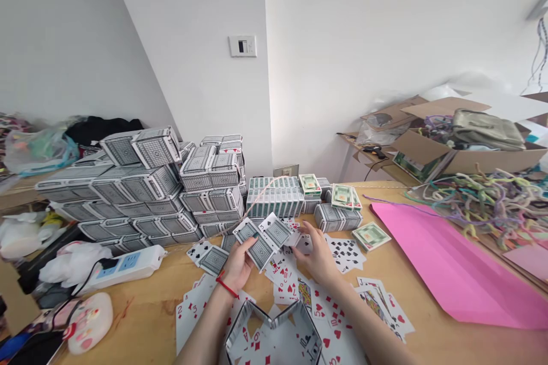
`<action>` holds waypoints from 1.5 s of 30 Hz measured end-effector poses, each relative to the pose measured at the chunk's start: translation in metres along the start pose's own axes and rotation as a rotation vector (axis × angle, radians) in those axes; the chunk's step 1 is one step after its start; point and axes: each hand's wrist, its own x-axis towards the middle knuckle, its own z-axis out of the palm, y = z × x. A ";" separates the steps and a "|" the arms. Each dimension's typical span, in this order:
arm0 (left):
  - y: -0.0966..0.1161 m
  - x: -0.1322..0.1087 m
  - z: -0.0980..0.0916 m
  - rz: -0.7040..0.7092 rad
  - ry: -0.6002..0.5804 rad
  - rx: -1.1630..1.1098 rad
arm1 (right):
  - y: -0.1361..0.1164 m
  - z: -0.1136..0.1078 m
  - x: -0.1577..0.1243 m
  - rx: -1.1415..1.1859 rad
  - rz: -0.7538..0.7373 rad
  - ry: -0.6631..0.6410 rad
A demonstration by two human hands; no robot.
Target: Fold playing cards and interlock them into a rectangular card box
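Note:
My left hand (240,262), with a red cord on its wrist, is closed around the lower edge of patterned-back playing cards (257,248). Joined or overlapping with these is another card (277,232), back side up, whose white edge shows spades. On the right, my right hand (315,254) is curved with thumb and fingers apart beside that card. A card marked 2 (305,244) shows between its fingers; whether they touch it I cannot tell. Below both hands stands a heart-shaped frame (274,325) with patterned walls. Loose face-up cards (286,282) are spread under and around the hands.
Folded-card blocks (137,182) are stacked high at the left and centre back. Green card boxes (371,236) lie at the right of centre. A pink sheet (449,274), tangled yarn (475,205) and an open carton (483,154) occupy the right. A power strip (128,265) lies left.

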 end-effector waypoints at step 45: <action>0.004 0.003 -0.002 -0.026 0.118 -0.173 | 0.004 -0.013 0.004 1.323 0.644 -0.260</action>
